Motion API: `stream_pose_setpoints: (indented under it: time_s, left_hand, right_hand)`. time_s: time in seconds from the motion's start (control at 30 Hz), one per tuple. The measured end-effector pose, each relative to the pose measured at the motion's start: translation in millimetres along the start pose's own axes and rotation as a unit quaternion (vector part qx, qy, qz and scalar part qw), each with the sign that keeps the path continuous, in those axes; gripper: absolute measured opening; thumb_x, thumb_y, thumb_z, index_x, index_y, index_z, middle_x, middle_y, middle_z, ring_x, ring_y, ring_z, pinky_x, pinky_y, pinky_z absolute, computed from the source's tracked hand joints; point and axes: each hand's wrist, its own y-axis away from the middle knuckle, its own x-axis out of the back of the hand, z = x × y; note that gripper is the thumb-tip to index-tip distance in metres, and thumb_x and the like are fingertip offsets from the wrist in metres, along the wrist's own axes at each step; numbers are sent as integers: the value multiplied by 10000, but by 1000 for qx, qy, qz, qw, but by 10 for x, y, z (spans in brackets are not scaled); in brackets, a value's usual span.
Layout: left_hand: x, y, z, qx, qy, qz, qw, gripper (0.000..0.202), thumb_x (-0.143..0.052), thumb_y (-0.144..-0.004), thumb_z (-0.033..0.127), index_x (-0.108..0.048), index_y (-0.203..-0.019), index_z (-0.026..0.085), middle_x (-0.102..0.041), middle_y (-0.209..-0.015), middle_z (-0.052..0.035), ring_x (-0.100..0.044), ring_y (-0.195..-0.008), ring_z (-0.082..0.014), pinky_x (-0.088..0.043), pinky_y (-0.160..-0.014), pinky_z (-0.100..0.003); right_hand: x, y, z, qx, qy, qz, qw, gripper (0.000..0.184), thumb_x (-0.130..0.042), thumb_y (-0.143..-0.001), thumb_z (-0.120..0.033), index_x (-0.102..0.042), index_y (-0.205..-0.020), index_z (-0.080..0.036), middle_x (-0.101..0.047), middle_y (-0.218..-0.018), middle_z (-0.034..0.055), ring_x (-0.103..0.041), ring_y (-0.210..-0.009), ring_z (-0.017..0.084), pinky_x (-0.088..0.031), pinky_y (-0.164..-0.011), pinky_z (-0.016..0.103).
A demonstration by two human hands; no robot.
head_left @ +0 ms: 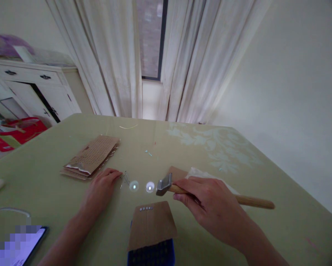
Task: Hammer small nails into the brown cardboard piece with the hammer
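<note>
My right hand point(210, 199) grips a hammer point(164, 184) by its wooden handle, close to the metal head, and holds it over the table. My left hand point(103, 186) rests on the table with its fingertips pinched together beside a few loose nails point(126, 178). Whether a nail is between those fingertips I cannot make out. In front of me a piece of brown cardboard point(153, 231) lies across a blue holed container point(151, 255). Several small shiny heads point(146, 209) stand in a row near the cardboard's far edge.
A stack of perforated cardboard point(92, 157) lies left of centre. Another cardboard piece point(177, 173) and a white plastic bag point(199, 173) are partly behind my right hand. A phone point(24, 245) with a cable point(12, 210) is at lower left. Two bright round spots point(134, 186) show on the tabletop.
</note>
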Motion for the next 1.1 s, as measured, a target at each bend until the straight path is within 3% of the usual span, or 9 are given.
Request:
stream_pose_setpoints:
  time_s: [0.17,0.37,0.47,0.53,0.67,0.77,0.93,1.1]
  left_hand:
    - [116,4,-93,-35,31,-47,998,332,-509,-966,353,-817,-899,251,-828,-1016,-85,-784,-959,-284,-587,-913,-382]
    - [135,26,-74,-40,51,-47,997,213,-551,-944,309,-712,-819,247,-771,-870,-75,-731,-820,-274,-549,-781,-369]
    - [175,77,131,-47,88,-46,994,221,-545,-1019,361,-711,-925,250,-776,-880,-48,-734,-809,-244,-561,-752,-327]
    - [216,133,357,-48,170,-32,984,232,-588,-1047,430,-730,-1023,247,-782,-944,-43,-742,-857,-228,-581,-778,-305]
    - [281,278,837,-54,384,-15,922,95,-743,-981,326,-779,-975,238,-760,-908,-29,-735,-849,-191,-606,-766,-255]
    - [296,365,1061,-24,473,7,881,67,-857,-869,235,-808,-915,238,-764,-879,-22,-723,-788,-168,-614,-702,-220]
    - [295,412,1170,9,537,5,844,102,-898,-798,168,-839,-804,252,-788,-818,-13,-746,-771,-159,-618,-681,-193]
    - [289,408,1166,23,516,-6,856,96,-845,-870,204,-882,-852,291,-878,-938,-31,-831,-904,-203,-671,-809,-242]
  right_hand:
    - [10,14,-1,-5,-13,4,1000,158,-673,-1097,-283,-815,-1166,-278,-829,-977,10,-775,-893,231,-472,-788,334]
    - [27,35,-5,-15,-16,8,1000,157,-682,-1092,-274,-818,-1167,-289,-833,-980,9,-771,-887,233,-464,-791,333]
    - [22,24,2,-17,-11,8,1000,158,-685,-1089,-282,-818,-1173,-293,-834,-982,9,-772,-888,236,-455,-778,332]
    - [19,12,3,-17,2,3,1000,143,-687,-1089,-299,-818,-1143,-283,-829,-965,8,-771,-876,239,-446,-771,335]
    - [27,-4,-11,-24,30,-18,999,137,-687,-1087,-308,-813,-1056,-262,-817,-918,9,-765,-841,236,-416,-740,335]
    - [35,-7,-17,-30,40,-21,999,149,-690,-1084,-314,-815,-1027,-257,-817,-902,12,-767,-827,237,-405,-725,336]
    - [19,-11,-3,-35,44,-21,998,165,-684,-1092,-343,-822,-1044,-266,-823,-907,14,-774,-837,239,-412,-729,339]
    - [3,-24,0,-35,40,-28,998,154,-691,-1085,-334,-825,-1053,-266,-832,-929,20,-779,-851,243,-424,-744,339]
